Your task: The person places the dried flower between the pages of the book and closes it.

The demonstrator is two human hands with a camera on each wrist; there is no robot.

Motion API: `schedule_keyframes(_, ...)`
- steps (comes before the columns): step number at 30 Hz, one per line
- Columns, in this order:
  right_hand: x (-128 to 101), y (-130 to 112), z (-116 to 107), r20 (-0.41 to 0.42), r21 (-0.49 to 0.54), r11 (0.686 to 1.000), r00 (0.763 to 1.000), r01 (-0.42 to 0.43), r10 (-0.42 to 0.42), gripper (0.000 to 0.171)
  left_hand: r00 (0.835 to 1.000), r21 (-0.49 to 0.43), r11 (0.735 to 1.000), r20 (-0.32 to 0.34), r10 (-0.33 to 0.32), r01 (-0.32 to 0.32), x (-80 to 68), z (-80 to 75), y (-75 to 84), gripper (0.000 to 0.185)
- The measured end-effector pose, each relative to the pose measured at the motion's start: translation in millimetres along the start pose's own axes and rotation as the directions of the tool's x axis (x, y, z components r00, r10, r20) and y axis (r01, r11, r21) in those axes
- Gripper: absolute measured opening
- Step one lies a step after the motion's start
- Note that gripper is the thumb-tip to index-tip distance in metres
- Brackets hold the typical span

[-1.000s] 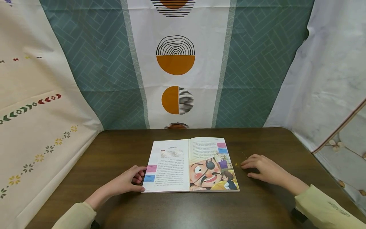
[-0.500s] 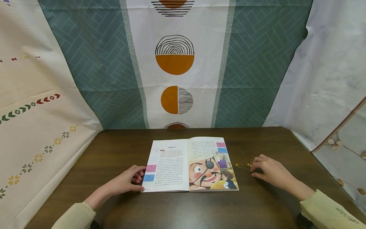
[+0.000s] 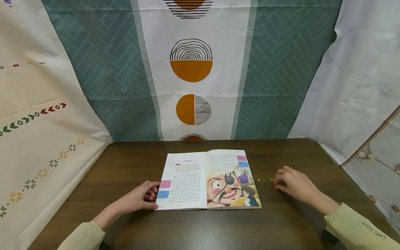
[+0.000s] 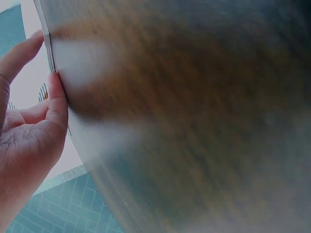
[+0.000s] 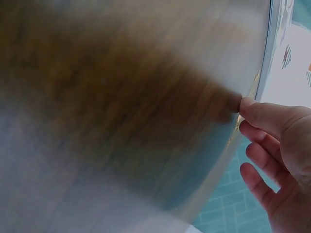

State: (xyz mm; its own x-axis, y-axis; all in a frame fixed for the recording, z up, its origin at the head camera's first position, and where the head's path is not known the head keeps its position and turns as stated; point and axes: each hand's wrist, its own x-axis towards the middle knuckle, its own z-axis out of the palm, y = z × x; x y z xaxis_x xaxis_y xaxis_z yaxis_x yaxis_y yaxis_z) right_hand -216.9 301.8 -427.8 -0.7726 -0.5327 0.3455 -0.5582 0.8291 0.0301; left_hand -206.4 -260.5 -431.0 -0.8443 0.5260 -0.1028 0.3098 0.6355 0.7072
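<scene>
A dark wooden counter (image 3: 203,225) carries an open picture book (image 3: 208,180) lying flat at its middle, spine running away from the person, with patterned cloths (image 3: 190,69) hung behind and to both sides. The left hand (image 3: 134,199) rests on the counter at the book's left edge, its loosely curled fingers (image 4: 56,104) touching the outer margin of the left page; that grip lies relaxed and closes on nothing. The right hand (image 3: 295,185) sits on the counter just right of the book, apart from it, fingertips (image 5: 248,104) down on the wood. Just to the left of those fingertips, between the hand and the book's right edge, lies a thin sprig with tiny yellow flowers (image 3: 265,177), its stem running roughly away from the person. Whether the right grip already pinches the sprig or only touches it is too small to tell. The right hand is far nearer the sprig than the left.
</scene>
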Motion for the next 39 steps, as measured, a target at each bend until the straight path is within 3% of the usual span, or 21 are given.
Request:
schedule_keyframes(10, 2.7, 5.2, 3.2, -0.014, 0.004, 1.0, 1.0, 0.003, -0.002, 0.02, 1.0, -0.002, 1.0, 0.001, 0.0, 0.0, 0.2, -0.3, -0.5, 0.079)
schedule_keyframes(26, 10.3, 3.4, 1.3, 0.031, -0.023, 0.999, 0.998, -0.048, 0.049, 0.017, 1.0, -0.025, 1.0, 0.018, 0.003, -0.003, 0.9, 1.1, 6.7, 0.077)
schedule_keyframes(39, 15.7, 6.1, 4.1, 0.053, -0.025, 0.999, 0.998, 0.026, -0.025, 0.019, 1.0, -0.027, 1.0, 0.02, -0.006, 0.007, 0.8, 1.1, 6.7, 0.078)
